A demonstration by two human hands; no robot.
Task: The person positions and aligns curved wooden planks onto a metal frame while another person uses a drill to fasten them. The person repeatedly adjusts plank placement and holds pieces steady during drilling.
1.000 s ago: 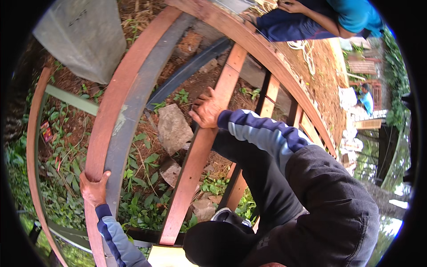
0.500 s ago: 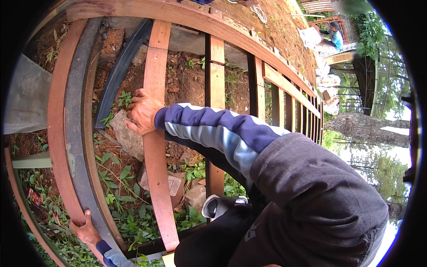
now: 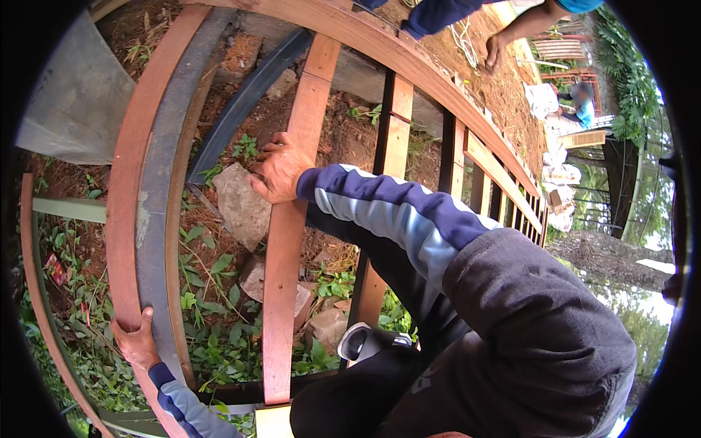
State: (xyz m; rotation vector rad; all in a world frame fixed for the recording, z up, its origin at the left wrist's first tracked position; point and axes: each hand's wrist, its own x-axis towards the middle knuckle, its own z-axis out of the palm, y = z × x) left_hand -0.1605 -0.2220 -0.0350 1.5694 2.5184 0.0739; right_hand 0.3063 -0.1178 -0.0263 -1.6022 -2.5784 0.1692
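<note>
My left hand (image 3: 137,340) grips the outer reddish-brown wooden plank (image 3: 121,219) at the lower left, thumb over its edge and fingers partly hidden. Beside that plank run a dark grey beam (image 3: 155,219) and a narrow brown strip. Across a gap, my right hand (image 3: 281,169) is closed over a second wooden plank (image 3: 286,277), its fingers curled past the left edge. Small dark screw or nail spots show on this plank. Below my right hand's fingers, a pale rock (image 3: 241,208) lies on the ground.
A long wooden rail (image 3: 380,51) crosses the far ends of several slats. A dark metal bar (image 3: 244,106) slants between the planks. Grey sheet (image 3: 73,102) stands at left; weeds and stones (image 3: 328,328) lie below. Another person's hand (image 3: 495,52) hangs at upper right; someone sits farther off.
The view has shifted, so the frame appears farther right. Both my hands keep their hold on the planks. Another person's arm and hand have come into view at the upper right.
</note>
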